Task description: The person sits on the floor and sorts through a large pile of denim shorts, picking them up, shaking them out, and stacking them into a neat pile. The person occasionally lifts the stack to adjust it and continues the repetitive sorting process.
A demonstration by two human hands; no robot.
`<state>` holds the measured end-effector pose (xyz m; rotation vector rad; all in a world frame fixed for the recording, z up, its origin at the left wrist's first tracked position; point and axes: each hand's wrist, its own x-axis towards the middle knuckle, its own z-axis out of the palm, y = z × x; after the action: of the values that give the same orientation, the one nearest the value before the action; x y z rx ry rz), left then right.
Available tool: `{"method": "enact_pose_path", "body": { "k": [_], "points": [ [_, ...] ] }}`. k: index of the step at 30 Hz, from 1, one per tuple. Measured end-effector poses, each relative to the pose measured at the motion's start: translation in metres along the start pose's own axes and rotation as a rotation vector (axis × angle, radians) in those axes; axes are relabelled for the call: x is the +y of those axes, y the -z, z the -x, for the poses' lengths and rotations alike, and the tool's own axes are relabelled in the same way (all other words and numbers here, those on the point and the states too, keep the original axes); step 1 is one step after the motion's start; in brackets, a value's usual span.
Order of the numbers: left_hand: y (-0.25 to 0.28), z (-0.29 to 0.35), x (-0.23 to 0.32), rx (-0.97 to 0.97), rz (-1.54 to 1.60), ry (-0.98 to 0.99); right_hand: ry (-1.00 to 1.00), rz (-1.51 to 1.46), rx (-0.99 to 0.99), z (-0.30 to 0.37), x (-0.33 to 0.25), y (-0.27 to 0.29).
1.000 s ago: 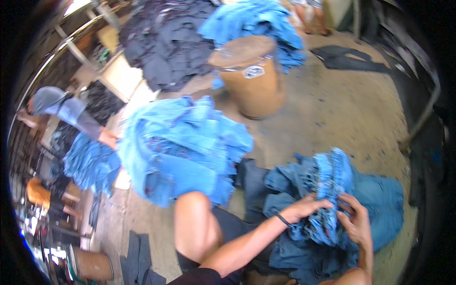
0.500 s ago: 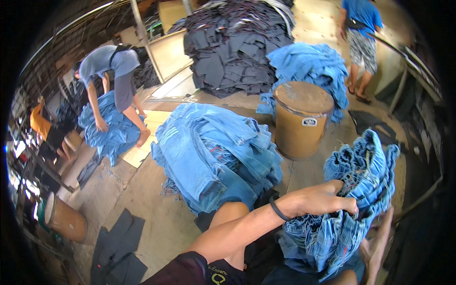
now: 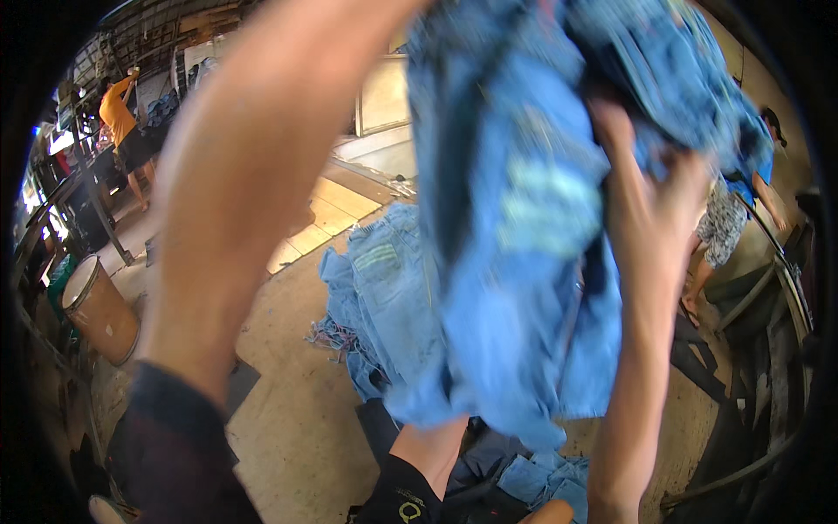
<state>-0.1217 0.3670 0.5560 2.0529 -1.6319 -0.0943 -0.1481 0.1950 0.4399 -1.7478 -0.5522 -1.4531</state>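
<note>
A thick bundle of blue denim (image 3: 524, 288), blurred by motion, hangs in front of me and covers much of the middle and upper right. My right hand (image 3: 650, 188) is closed into its folds on the right side, with some fingertips hidden in the cloth. On the left, my left forearm (image 3: 253, 148) reaches up past the top edge beside the bundle; the left hand itself is outside the picture. Behind and below the bundle, a stack of blue denim (image 3: 384, 288) lies on the floor, partly hidden. More denim pieces (image 3: 546, 479) lie near my legs.
A brown drum (image 3: 100, 310) stands at the left. A person in an orange top (image 3: 118, 109) is at the far left; another, in patterned shorts (image 3: 723, 223), is at the right. Rails (image 3: 768, 288) run along the right edge. Dark cloth (image 3: 694, 358) lies on the floor there.
The denim bundle has risen from my lap, at the lower right, to the upper middle. Both arms have lifted with it, and the left hand has gone out of the top. My view has shifted.
</note>
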Motion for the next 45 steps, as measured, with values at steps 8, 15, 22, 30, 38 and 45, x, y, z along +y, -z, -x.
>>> {"method": "enact_pose_path", "body": {
  "k": [8, 15, 22, 30, 38, 45],
  "points": [
    [0.133, 0.044, 0.006, 0.445, -0.711, 0.044, 0.119, -0.320, 0.299, -0.082, 0.031, -0.183],
    [-0.059, -0.003, -0.153, 0.254, -0.863, 0.759, -0.395, -0.318, -0.169, 0.167, 0.141, -0.176],
    [-0.299, 0.014, -0.255, 0.060, -0.629, 1.080, -0.529, 0.242, -0.950, 0.347, 0.200, -0.070],
    [-0.175, 0.050, -0.310, -0.184, 0.272, 0.533, -0.480, -0.032, -0.409, 0.158, 0.107, -0.074],
    [-0.168, 0.087, -0.426, 0.260, -0.132, 1.396, -0.602, 0.584, -1.208, 0.143, 0.220, -0.150],
    [-0.277, 0.032, -0.482, 0.343, -0.312, 1.163, -0.798, 0.171, -0.624, 0.261, 0.278, -0.105]
  ]
}}
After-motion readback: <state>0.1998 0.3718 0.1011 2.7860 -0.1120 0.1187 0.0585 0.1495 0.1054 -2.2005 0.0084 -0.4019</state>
